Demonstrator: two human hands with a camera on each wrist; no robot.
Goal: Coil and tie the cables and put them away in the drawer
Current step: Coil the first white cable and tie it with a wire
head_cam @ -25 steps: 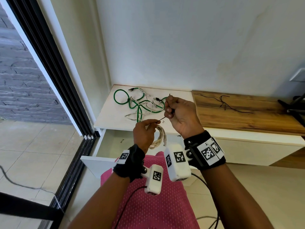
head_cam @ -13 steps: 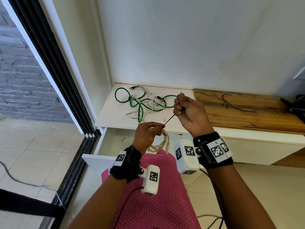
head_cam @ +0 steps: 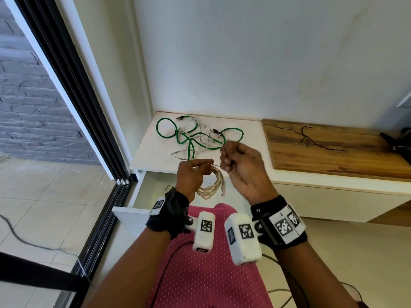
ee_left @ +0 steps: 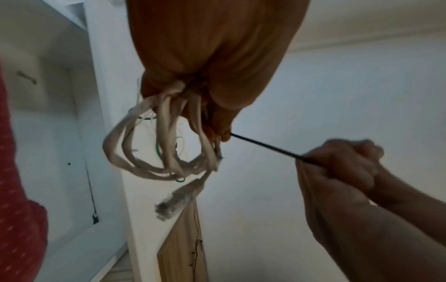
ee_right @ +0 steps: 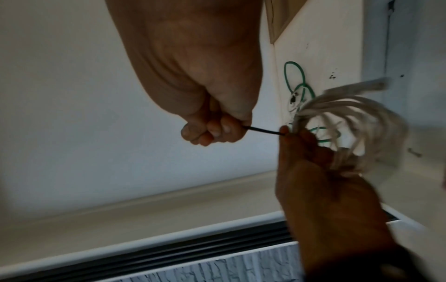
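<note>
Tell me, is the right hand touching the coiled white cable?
Apart. The left wrist view shows the right hand pinching only the black tie, with clear wall between it and the coiled white cable.

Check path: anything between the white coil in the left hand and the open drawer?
Nothing visible. The left hand grips the white coil directly over the open drawer. It is not free yet, though: the right hand pinches a black tie running taut to the coil.

Both hands [head_cam: 222, 165] raised, fingers pinched
</note>
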